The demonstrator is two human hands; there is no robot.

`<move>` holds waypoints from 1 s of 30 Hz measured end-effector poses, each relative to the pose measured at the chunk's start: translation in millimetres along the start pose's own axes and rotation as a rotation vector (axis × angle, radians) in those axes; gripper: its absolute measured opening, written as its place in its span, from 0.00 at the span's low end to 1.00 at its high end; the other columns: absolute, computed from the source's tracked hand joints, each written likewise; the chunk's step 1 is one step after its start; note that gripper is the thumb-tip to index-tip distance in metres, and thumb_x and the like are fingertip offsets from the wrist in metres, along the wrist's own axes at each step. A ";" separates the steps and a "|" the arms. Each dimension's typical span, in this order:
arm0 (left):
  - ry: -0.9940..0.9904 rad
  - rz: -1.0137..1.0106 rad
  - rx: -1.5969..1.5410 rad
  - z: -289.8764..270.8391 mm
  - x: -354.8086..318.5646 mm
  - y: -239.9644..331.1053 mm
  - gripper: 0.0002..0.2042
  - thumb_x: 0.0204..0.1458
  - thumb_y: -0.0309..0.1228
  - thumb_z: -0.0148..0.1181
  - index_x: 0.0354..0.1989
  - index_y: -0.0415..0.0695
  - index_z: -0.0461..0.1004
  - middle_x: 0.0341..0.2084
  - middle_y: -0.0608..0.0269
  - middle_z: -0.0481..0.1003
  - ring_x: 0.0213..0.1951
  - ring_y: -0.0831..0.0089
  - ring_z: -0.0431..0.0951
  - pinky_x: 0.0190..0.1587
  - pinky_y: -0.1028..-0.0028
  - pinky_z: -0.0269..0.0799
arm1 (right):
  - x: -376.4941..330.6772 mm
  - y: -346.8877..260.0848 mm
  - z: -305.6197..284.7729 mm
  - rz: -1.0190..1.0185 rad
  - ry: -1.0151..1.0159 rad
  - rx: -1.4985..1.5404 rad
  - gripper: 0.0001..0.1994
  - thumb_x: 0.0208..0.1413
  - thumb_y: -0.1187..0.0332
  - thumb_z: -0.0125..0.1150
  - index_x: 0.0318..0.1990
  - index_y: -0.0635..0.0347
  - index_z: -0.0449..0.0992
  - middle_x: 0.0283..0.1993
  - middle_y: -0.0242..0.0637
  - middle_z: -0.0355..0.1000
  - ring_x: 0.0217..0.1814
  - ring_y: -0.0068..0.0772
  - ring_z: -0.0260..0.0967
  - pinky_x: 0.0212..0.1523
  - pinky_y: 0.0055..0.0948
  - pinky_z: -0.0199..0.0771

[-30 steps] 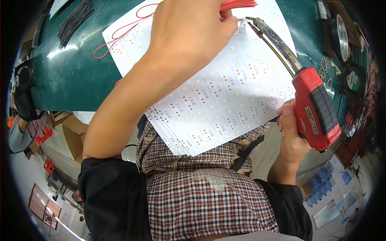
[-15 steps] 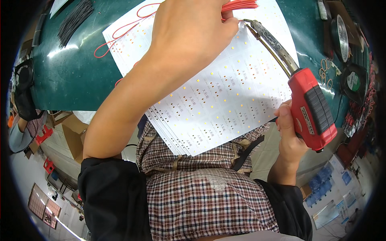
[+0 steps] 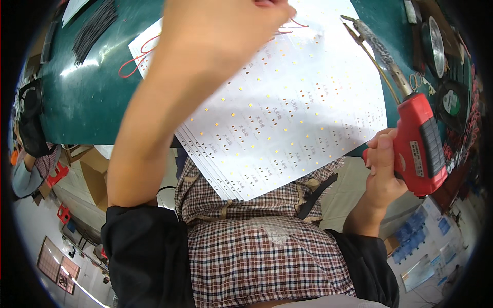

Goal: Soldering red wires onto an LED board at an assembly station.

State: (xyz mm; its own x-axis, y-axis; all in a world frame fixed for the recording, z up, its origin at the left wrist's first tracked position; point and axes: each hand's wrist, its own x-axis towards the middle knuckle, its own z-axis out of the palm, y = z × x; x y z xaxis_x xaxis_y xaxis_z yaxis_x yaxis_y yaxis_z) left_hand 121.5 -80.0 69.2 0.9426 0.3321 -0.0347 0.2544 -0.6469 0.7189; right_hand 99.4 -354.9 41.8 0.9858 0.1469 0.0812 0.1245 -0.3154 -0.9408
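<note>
Since the earlier frame, the soldering iron (image 3: 412, 110) has shifted right, its tip now clear of the red wires (image 3: 284, 32), while the left hand (image 3: 231, 24) has moved farther from the tabletop's (image 3: 82, 113) near edge. The right hand (image 3: 384, 164) wraps the iron's red handle over the near right edge; the left is blurred, its grip impossible to tell. The white sheets (image 3: 287, 113) overhang the near edge; they look thin, light and bendable, best taken by their borders. The iron seems rigid, its metal end probably hot: hold only the handle.
</note>
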 end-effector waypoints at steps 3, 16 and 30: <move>0.007 0.045 -0.264 -10.1 10.9 -14.3 0.09 0.54 0.28 0.69 0.31 0.35 0.79 0.25 0.62 0.77 0.27 0.78 0.75 0.32 0.75 0.69 | 2.3 -1.8 -1.8 0.064 0.066 0.074 0.07 0.58 0.81 0.66 0.42 0.67 0.76 0.31 0.39 0.74 0.24 0.21 0.70 0.23 0.21 0.67; -0.168 0.080 -0.173 8.7 21.1 -0.4 0.10 0.53 0.29 0.65 0.31 0.32 0.80 0.21 0.52 0.78 0.25 0.68 0.79 0.32 0.66 0.73 | 4.9 -1.3 3.7 0.015 0.015 -0.064 0.10 0.60 0.78 0.64 0.48 0.70 0.76 0.29 0.39 0.74 0.18 0.15 0.61 0.19 0.18 0.62; -0.087 0.161 0.021 33.9 26.3 -9.0 0.09 0.49 0.27 0.62 0.29 0.30 0.79 0.25 0.37 0.78 0.32 0.44 0.81 0.39 0.57 0.75 | 1.9 3.2 -1.5 0.040 -0.070 -0.198 0.13 0.54 0.76 0.75 0.46 0.66 0.82 0.43 0.37 0.81 0.42 0.28 0.78 0.46 0.29 0.77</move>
State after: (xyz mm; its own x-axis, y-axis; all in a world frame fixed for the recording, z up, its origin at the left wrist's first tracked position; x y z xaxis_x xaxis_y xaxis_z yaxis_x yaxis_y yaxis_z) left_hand 151.4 -88.7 38.2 0.9865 0.1628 0.0187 0.1024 -0.7017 0.7050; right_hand 101.8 -357.0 39.4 0.9810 0.1934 0.0152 0.1118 -0.4996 -0.8590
